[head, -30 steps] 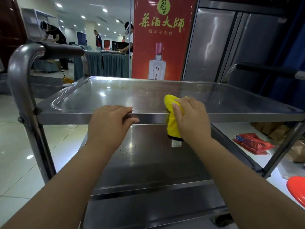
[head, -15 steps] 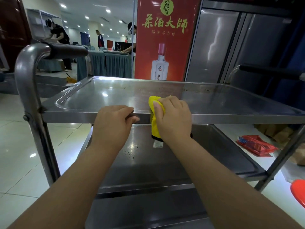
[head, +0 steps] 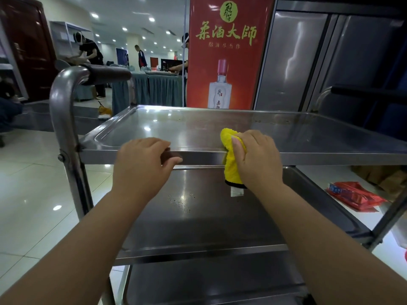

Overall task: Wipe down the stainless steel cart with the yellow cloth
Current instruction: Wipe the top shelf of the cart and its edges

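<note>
The stainless steel cart [head: 198,126] fills the middle of the view, with a top tray, a middle shelf and a lower shelf. My right hand [head: 259,157] grips the yellow cloth [head: 231,164] against the near rim of the top tray; the cloth drapes over the rim and hangs below it, a white tag at its end. My left hand [head: 143,161] grips the same rim to the left, fingers over the top and thumb under the lip.
A curved cart handle [head: 66,95] rises at the left; another handle [head: 363,93] is at the right. A red banner [head: 226,51] and steel fridge doors [head: 319,58] stand behind. Red packets [head: 354,194] lie on the floor right. People stand at draped tables far left.
My right hand slid the cloth left along the near rim, close to my left hand, then back a little to the right. My left hand kept its hold on the rim.
</note>
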